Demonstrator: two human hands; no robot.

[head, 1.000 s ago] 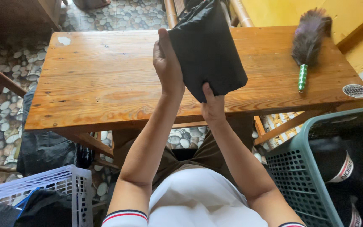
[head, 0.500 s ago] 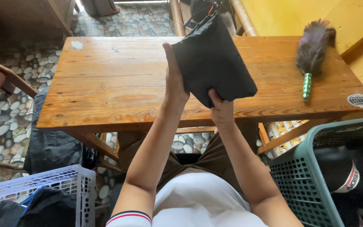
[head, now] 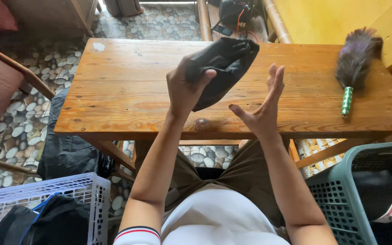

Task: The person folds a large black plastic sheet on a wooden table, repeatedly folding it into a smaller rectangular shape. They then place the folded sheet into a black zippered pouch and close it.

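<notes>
- While the dark folded cloth hangs above the middle of the wooden table, only the left hand has it now, fingers and thumb clamped round its near end in a full grip.
- Half a second ago both hands held it up as a flat, neat rectangle; now it sags and bunches from that single grip, its far end drooping toward the table's back edge.
- The right hand has let go: it stands just beside the cloth, palm turned inward, fingers spread wide, holding nothing.
- By my reading the cloth has passed to one hand and lost its tidy shape, so the folding looks unsettled.
- Out on the table's right end lies a feather duster with a green handle, well apart from the hands.
- Below, a white plastic basket with dark clothes sits at the left, a green basket at the right.
- A pebble-patterned floor runs beneath, with a yellow wall beyond.
</notes>
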